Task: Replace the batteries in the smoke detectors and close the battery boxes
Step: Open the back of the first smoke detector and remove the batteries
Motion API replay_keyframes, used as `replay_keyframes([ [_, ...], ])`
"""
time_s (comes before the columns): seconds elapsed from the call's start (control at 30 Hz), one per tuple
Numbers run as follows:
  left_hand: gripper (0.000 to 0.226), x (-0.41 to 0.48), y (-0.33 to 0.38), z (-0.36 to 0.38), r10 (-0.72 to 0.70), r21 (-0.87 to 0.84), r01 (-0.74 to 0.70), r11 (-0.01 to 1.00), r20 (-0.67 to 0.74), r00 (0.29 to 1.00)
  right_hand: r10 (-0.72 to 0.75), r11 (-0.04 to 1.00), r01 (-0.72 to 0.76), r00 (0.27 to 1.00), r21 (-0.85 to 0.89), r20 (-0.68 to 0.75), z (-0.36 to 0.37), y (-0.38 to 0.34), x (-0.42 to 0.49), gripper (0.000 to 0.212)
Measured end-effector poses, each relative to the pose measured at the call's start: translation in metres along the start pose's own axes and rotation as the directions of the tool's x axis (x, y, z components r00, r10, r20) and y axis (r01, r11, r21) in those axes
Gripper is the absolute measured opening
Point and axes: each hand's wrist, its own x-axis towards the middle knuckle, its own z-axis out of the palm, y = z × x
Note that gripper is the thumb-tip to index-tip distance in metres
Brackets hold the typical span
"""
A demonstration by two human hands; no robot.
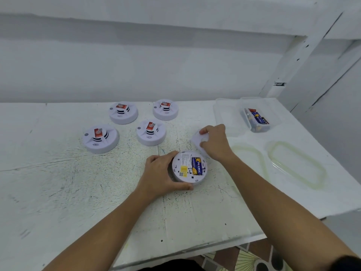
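A white smoke detector (184,169) lies upside down on the table, its battery bay uncovered with blue and yellow batteries (197,166) inside. My left hand (160,174) grips its left rim. Just beyond it, my right hand (215,142) holds a white round back cover (197,139) tilted above the table. Several more smoke detectors stand face up behind: one at the far left (100,138), one in the middle (151,133), and two at the back (123,112) (165,109).
A clear plastic box (257,119) holding batteries sits at the back right, with a second clear box (224,114) beside it. Two clear lids with pale seals (297,163) lie on the right. The table's front edge (195,251) runs near my arms.
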Motion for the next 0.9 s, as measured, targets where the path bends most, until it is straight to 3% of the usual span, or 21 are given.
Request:
replay_keyframes([
  [0.13,0.105,0.001,0.001,0.000,-0.004,0.007,0.004,1.000,-0.010,1.000,-0.084,0.984,0.081,0.996,-0.158,-0.007,0.011,0.006,0.005,0.039],
  [0.27,0.113,0.001,-0.002,0.003,0.029,0.076,-0.029,0.997,-0.001,1.000,-0.137,0.877,0.140,0.990,-0.459,0.038,0.016,0.013,0.007,0.038],
  [0.4,0.106,0.002,-0.003,0.003,0.036,0.112,-0.035,0.993,-0.002,0.999,-0.130,0.791,0.169,0.985,-0.588,0.109,0.017,0.016,0.008,0.035],
  [0.53,0.104,0.002,-0.002,0.002,0.031,0.092,-0.030,0.995,-0.013,0.999,-0.120,0.865,0.147,0.989,-0.480,0.087,0.010,0.013,0.005,0.034],
  [0.6,0.107,0.002,-0.002,0.003,0.025,0.088,-0.024,0.996,-0.009,1.000,-0.122,0.961,0.115,0.992,-0.252,-0.012,0.003,0.008,-0.004,0.026],
  [0.7,0.113,0.002,-0.003,0.002,0.025,0.094,-0.026,0.995,0.009,1.000,-0.089,0.996,0.090,0.995,0.019,-0.046,-0.008,-0.003,-0.023,0.009],
  [0.9,0.094,0.001,-0.006,0.003,0.083,0.121,-0.081,0.989,-0.007,0.997,-0.074,0.996,0.078,0.994,-0.049,0.084,-0.008,-0.006,-0.051,0.006],
])
